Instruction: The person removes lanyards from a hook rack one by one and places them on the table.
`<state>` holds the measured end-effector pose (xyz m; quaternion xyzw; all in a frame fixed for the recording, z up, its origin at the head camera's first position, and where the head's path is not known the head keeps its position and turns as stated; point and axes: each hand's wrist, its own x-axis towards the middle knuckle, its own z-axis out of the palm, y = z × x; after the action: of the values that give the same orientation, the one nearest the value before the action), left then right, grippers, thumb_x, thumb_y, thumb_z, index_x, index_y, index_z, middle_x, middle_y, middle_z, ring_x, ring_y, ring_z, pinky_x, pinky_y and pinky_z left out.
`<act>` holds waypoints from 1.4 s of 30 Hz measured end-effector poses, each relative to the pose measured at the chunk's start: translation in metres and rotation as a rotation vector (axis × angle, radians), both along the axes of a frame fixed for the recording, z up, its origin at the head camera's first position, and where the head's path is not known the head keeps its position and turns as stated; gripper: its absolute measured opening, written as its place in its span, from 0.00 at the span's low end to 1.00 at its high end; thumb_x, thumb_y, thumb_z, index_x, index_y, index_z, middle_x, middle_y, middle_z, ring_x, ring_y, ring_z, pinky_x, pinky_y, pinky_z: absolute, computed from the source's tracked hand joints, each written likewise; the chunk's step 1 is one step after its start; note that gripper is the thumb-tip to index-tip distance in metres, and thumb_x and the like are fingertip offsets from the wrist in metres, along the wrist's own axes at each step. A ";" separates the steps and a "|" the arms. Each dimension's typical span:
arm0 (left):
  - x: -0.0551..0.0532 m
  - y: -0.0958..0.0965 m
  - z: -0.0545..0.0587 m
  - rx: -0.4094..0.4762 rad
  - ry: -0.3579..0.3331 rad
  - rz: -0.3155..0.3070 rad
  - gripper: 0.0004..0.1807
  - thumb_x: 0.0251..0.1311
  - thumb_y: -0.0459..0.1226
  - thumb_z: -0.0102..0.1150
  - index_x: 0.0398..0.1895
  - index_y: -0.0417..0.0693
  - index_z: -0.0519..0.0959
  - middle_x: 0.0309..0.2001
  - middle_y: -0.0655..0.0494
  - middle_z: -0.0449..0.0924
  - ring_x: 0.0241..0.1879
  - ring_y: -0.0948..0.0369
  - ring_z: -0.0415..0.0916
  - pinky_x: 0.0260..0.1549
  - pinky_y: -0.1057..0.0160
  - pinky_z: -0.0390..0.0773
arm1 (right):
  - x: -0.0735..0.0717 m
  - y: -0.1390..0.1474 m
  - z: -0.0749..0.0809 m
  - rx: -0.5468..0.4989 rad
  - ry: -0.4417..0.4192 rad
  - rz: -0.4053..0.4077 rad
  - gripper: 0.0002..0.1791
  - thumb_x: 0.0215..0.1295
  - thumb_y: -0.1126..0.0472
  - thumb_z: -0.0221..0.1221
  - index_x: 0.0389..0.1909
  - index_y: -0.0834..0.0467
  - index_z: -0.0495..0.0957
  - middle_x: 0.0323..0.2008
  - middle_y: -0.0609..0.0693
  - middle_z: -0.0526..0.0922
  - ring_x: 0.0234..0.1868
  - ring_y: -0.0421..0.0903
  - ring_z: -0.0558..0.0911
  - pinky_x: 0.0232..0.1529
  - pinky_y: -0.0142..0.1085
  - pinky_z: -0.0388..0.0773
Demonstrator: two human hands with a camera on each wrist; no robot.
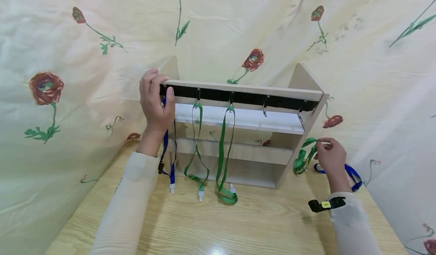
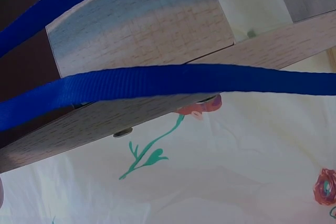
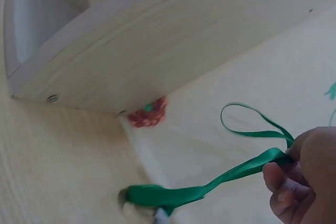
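Note:
At the rack's upper left corner my left hand (image 1: 156, 105) grips the wooden rack (image 1: 238, 84), thumb in front and fingers over the top edge. A blue lanyard (image 1: 165, 145) hangs just below that hand; its strap (image 2: 173, 80) crosses the left wrist view. Two green lanyards hang from the rack's hooks, one green lanyard (image 1: 197, 153) left of the other green lanyard (image 1: 220, 160). Right of the rack, my right hand (image 1: 331, 157) pinches another green lanyard (image 3: 168, 196) between thumb and fingers; a loop sticks up and the rest dangles down.
A second blue lanyard (image 1: 354, 177) lies on the wooden table (image 1: 252, 224), partly behind the right hand. Two metal hooks on the right, one hook (image 1: 265, 109) and the end hook (image 1: 300, 113), carry nothing. Behind the rack hangs a flowered cloth (image 1: 211, 24).

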<state>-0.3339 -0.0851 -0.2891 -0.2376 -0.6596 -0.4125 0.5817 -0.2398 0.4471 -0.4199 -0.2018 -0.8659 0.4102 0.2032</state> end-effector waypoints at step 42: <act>0.000 -0.001 0.000 -0.004 0.001 0.001 0.22 0.67 0.46 0.47 0.48 0.38 0.80 0.54 0.40 0.77 0.69 0.48 0.71 0.73 0.49 0.70 | 0.020 -0.005 -0.017 0.322 -0.467 0.268 0.30 0.79 0.50 0.51 0.65 0.72 0.74 0.61 0.79 0.76 0.55 0.73 0.81 0.46 0.58 0.82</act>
<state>-0.3335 -0.0861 -0.2892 -0.2389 -0.6602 -0.4107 0.5817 -0.2203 0.4421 -0.4366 -0.1396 -0.9619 0.2336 -0.0276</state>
